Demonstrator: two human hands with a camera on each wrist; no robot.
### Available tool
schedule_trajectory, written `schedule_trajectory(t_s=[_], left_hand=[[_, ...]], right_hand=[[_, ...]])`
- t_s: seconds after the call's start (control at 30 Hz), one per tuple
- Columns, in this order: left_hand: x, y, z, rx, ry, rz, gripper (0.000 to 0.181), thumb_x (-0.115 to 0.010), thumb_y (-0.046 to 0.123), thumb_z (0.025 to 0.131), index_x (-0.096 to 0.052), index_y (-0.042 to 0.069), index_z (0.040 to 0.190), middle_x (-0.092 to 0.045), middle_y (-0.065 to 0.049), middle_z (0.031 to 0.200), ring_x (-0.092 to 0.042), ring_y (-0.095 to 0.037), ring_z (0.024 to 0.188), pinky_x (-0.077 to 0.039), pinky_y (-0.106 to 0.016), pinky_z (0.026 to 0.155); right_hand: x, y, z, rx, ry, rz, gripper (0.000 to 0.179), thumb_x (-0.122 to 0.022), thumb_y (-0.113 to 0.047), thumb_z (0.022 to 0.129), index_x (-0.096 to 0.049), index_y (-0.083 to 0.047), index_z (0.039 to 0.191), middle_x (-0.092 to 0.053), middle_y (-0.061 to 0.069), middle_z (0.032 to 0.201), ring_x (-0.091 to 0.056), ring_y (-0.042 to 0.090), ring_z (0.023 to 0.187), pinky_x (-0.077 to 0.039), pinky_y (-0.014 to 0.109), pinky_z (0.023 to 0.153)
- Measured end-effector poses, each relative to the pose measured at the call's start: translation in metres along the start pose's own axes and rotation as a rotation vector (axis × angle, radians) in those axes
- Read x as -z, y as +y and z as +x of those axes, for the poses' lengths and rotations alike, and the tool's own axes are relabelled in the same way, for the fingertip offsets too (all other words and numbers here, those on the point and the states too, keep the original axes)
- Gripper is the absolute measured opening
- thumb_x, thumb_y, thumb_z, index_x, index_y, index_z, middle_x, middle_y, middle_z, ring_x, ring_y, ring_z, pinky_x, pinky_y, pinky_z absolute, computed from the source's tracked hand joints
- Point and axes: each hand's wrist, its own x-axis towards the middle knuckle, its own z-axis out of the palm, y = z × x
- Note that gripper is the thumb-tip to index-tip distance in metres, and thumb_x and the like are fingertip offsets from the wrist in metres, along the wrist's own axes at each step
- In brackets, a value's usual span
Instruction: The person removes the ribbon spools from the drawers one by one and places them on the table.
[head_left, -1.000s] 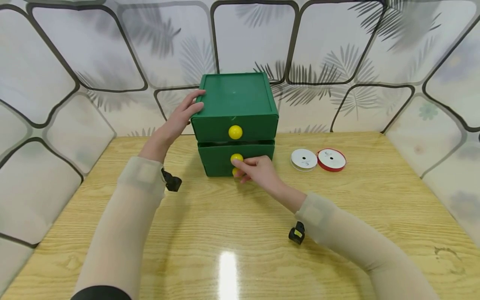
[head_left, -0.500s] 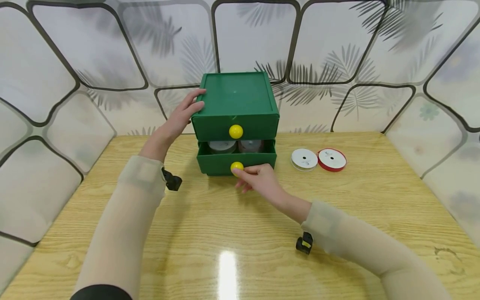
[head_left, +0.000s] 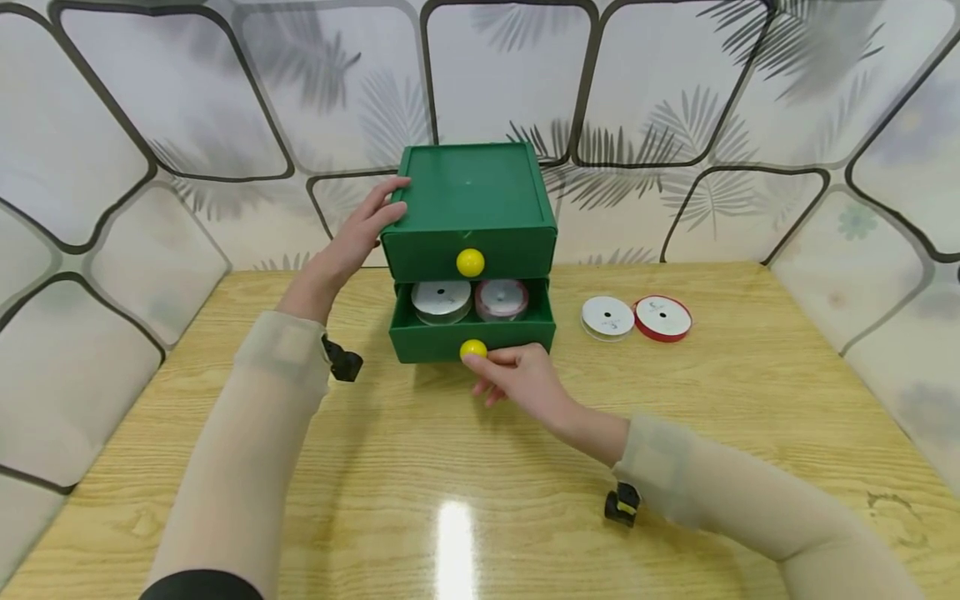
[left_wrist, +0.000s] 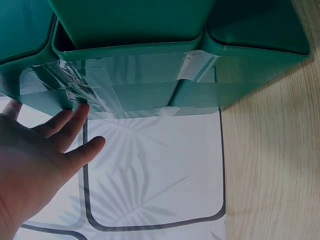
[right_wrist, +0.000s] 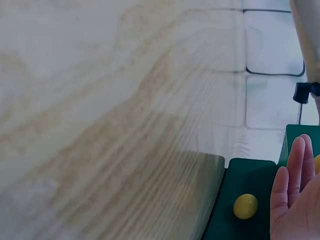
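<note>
A green drawer cabinet (head_left: 472,187) with yellow round knobs stands by the back wall. My right hand (head_left: 528,383) pinches the yellow knob (head_left: 472,347) of the middle drawer (head_left: 423,344), which is pulled partway out. Inside it lie a white ribbon spool (head_left: 441,302) on the left and a pinkish ribbon spool (head_left: 501,298) on the right. With fingers extended, my left hand (head_left: 352,246) rests against the cabinet's left side, the fingertips at the top edge. In the right wrist view, the bottom drawer's knob (right_wrist: 245,206) shows beside my right hand; the pinched knob is mostly hidden there.
Two more spools, one white (head_left: 607,317) and one with red ribbon (head_left: 663,317), lie side by side on the wooden table (head_left: 390,467), right of the cabinet. Patterned panels (head_left: 300,83) enclose the back and sides. Clear tape (left_wrist: 135,70) runs along the cabinet's side.
My right hand has drawn the middle drawer toward me from nearly closed, uncovering the two spools inside. My left hand has stayed in place on the cabinet.
</note>
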Motion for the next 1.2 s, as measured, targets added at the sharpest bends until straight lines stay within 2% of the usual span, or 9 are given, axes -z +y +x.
schedule_trajectory(t_s=[0.13, 0.37, 0.77, 1.0, 1.2], left_hand=[[0.0, 0.001, -0.001, 0.004, 0.0, 0.005, 0.058, -0.039, 0.041, 0.103, -0.022, 0.025, 0.155, -0.011, -0.009, 0.161, -0.011, -0.028, 0.146, -0.012, -0.062, 0.109], [0.0, 0.001, -0.002, -0.002, 0.003, 0.006, 0.057, -0.039, 0.04, 0.103, -0.022, 0.024, 0.155, -0.011, -0.008, 0.161, -0.009, -0.027, 0.146, -0.013, -0.062, 0.109], [-0.001, 0.002, -0.002, -0.002, 0.006, 0.013, 0.057, -0.039, 0.04, 0.103, -0.022, 0.024, 0.155, -0.011, -0.008, 0.161, -0.01, -0.027, 0.146, -0.012, -0.062, 0.109], [-0.001, 0.002, -0.002, -0.005, 0.009, 0.015, 0.057, -0.039, 0.04, 0.103, -0.022, 0.023, 0.155, -0.012, -0.01, 0.16, -0.012, -0.028, 0.145, -0.013, -0.062, 0.109], [-0.001, 0.002, -0.001, -0.006, 0.007, 0.018, 0.057, -0.039, 0.04, 0.103, -0.022, 0.023, 0.155, -0.013, -0.01, 0.16, -0.013, -0.029, 0.145, -0.014, -0.062, 0.109]], right_hand=[[-0.002, -0.001, -0.007, 0.001, -0.013, 0.014, 0.033, -0.069, -0.028, 0.092, -0.075, 0.004, 0.098, -0.07, 0.011, 0.07, -0.065, 0.038, 0.062, -0.056, 0.036, 0.062], [-0.008, 0.0, -0.018, 0.013, -0.018, 0.012, 0.033, -0.069, -0.025, 0.092, -0.073, 0.007, 0.098, -0.069, 0.01, 0.068, -0.064, 0.028, 0.056, -0.056, 0.035, 0.059], [-0.012, 0.004, -0.03, -0.008, -0.018, 0.008, 0.032, -0.071, -0.026, 0.091, -0.074, 0.006, 0.097, -0.069, 0.01, 0.067, -0.063, 0.035, 0.056, -0.055, 0.037, 0.059], [-0.013, 0.005, -0.035, -0.014, -0.03, 0.006, 0.031, -0.071, -0.024, 0.091, -0.074, 0.005, 0.1, -0.069, 0.009, 0.068, -0.062, 0.023, 0.052, -0.054, 0.032, 0.057], [-0.011, 0.006, -0.036, -0.005, -0.04, 0.005, 0.031, -0.071, -0.022, 0.091, -0.073, 0.007, 0.099, -0.07, 0.01, 0.069, -0.062, 0.021, 0.052, -0.055, 0.032, 0.057]])
